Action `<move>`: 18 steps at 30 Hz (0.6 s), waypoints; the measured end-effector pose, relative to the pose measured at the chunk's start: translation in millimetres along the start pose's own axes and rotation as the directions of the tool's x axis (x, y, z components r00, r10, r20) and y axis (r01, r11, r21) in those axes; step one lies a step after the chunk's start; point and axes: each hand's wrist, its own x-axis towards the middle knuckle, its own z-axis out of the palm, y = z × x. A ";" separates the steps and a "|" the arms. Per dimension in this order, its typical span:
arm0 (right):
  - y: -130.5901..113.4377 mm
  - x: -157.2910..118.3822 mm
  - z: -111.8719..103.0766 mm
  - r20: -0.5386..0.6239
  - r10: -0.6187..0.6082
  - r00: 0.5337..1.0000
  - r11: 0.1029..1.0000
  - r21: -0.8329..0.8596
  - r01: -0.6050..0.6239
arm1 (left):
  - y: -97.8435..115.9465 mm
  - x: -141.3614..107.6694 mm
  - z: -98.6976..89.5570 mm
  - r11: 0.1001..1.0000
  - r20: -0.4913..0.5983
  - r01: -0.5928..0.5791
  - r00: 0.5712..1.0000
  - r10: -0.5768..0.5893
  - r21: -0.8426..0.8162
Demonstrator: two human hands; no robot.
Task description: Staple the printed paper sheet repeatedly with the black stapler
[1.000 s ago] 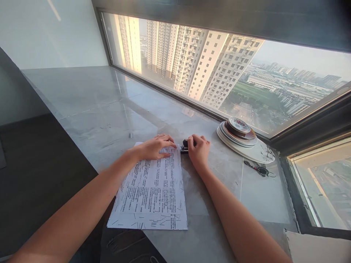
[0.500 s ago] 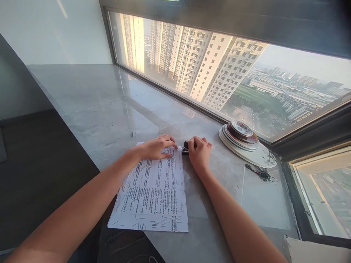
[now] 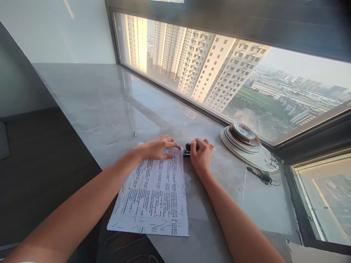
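Observation:
A printed sheet of paper (image 3: 157, 197) lies on the grey ledge, its near end reaching past the edge over my legs. Many staples dot its margins. My left hand (image 3: 159, 148) rests flat on the far part of the sheet, fingers spread toward its upper right corner. My right hand (image 3: 202, 153) is wrapped round a black stapler (image 3: 187, 150), whose front end meets the sheet's right edge near that corner. Most of the stapler is hidden under my fingers.
Right of my hands a stack of plates (image 3: 242, 137) stands by the window (image 3: 197, 65). A dark corded item with a ring (image 3: 264, 178) lies beside it. A small pale scrap (image 3: 136, 134) sits on the grey ledge (image 3: 93, 98), whose left edge drops to a dark floor.
The view has shifted slightly. My right hand and the stapler sit a touch lower along the sheet's right edge, and the stapler's jaws look a little further apart.

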 end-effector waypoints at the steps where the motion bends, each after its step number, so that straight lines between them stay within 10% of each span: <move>1: 0.1 -0.1 0.2 -0.001 0.004 1.000 1.000 -0.006 -0.004 | -0.2 0.3 0.2 1.000 -0.001 -0.004 1.000 0.004 0.010; 18: -0.3 -0.1 0.7 -0.018 0.049 0.999 0.998 -0.048 -0.050 | -2.3 0.6 1.8 0.999 -0.020 -0.042 0.999 0.042 0.002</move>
